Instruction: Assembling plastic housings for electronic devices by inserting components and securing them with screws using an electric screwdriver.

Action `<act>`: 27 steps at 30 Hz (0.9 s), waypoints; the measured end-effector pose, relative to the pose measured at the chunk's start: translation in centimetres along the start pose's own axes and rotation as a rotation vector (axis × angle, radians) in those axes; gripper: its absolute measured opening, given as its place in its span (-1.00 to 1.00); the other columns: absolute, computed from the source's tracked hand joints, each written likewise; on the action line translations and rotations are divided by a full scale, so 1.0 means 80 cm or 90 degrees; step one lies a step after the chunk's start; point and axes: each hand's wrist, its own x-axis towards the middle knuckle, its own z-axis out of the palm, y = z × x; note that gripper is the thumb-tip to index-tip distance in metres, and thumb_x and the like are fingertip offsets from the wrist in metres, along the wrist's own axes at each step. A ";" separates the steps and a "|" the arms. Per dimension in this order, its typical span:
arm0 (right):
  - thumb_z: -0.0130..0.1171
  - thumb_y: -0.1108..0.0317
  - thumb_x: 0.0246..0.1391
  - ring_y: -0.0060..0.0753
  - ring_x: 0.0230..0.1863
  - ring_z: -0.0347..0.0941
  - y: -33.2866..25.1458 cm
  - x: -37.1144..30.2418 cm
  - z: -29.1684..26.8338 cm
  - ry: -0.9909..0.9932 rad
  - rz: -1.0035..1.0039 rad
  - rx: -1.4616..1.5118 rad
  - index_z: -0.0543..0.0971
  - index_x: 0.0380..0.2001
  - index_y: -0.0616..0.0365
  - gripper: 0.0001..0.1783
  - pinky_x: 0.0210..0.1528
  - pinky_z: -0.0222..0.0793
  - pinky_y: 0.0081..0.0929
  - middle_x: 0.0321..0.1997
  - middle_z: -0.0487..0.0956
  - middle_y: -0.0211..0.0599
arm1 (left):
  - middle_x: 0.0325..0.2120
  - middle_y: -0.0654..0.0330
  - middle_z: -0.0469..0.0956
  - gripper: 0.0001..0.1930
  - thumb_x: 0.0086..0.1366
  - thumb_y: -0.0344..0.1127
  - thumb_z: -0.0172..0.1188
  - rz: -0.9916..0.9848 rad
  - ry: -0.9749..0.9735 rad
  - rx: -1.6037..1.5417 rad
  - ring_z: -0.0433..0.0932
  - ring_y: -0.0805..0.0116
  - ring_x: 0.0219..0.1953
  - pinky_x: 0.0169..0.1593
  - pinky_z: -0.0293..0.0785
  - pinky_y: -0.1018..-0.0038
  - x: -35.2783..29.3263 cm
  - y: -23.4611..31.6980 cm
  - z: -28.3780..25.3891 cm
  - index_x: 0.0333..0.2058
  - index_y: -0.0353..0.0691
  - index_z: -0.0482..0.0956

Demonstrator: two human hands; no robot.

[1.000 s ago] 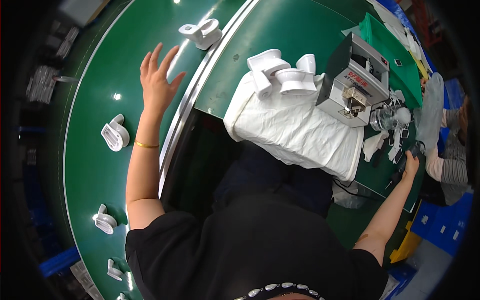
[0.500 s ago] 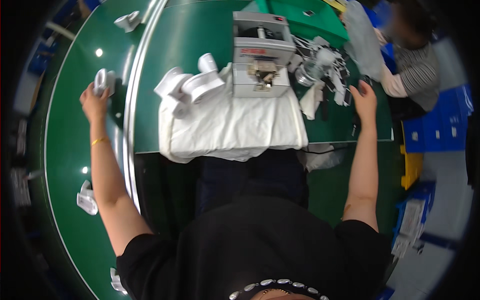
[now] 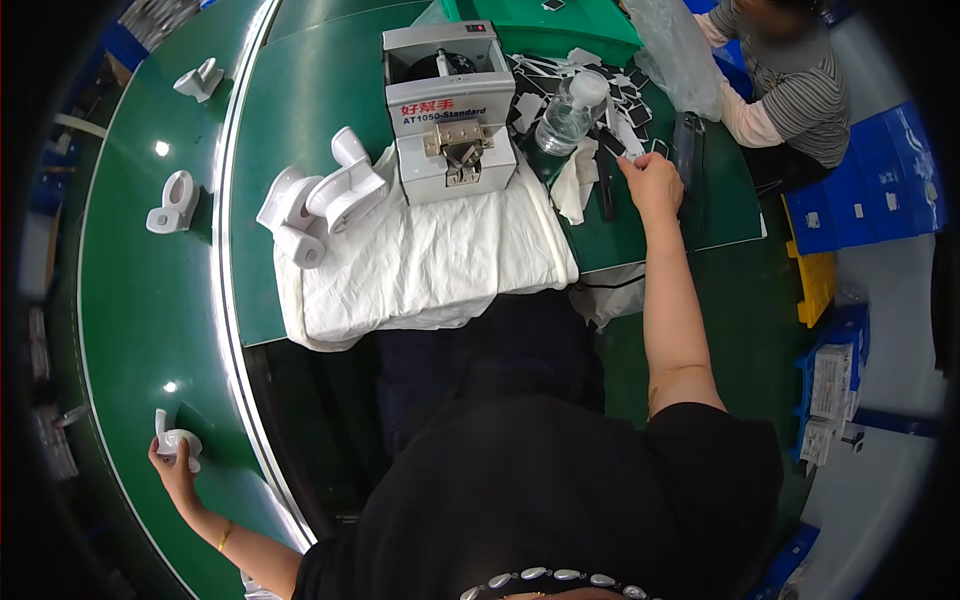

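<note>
1. A person in a black top stretches both arms wide over two green areas; the left hand (image 3: 176, 474) reaches a long green surface (image 3: 130, 320) on the person's left.
2. The left hand is partly closed, thumb and fingers bent around the near side of a white toilet-shaped piece (image 3: 183, 441); how firmly it grips, one cannot tell.
3. Farther along the same surface sit two similar pieces, a middle white piece (image 3: 174, 203) and a far white piece (image 3: 198, 82), well apart from each other.
4. The right hand (image 3: 652, 186), thumb and fingers partly bent, is at the near edge of a scatter of black and white flat pieces (image 3: 622, 122); whether it has hold of one, one cannot tell.
5. Just right of that hand lies a dark elongated object (image 3: 689, 155); to its left, a narrow black strip (image 3: 606, 190) and a crumpled white scrap (image 3: 573, 182).
6. A clear bottle (image 3: 566, 126) with a whitish top stands between the scatter and a gray machine (image 3: 450, 110).
7. Before the machine, a white cloth (image 3: 430, 265) covers part of the work surface (image 3: 330, 90); two more white pieces (image 3: 347, 192) rest at its left end, touching or overlapping.
8. At upper right, a co-worker (image 3: 800, 95) in striped sleeves sits near a clear plastic bag (image 3: 680, 60).
</note>
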 end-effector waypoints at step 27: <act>0.00 0.43 0.27 -0.40 -0.22 0.43 -0.136 -0.193 -0.066 -0.618 -0.141 1.181 0.24 0.22 0.01 -0.53 -0.14 0.33 -0.45 -0.26 0.50 -0.22 | 0.09 0.06 0.44 -0.30 -0.08 -0.62 0.29 0.748 -0.579 -0.489 0.38 0.18 0.19 0.23 0.29 0.36 -0.256 0.422 0.306 0.14 -0.27 0.39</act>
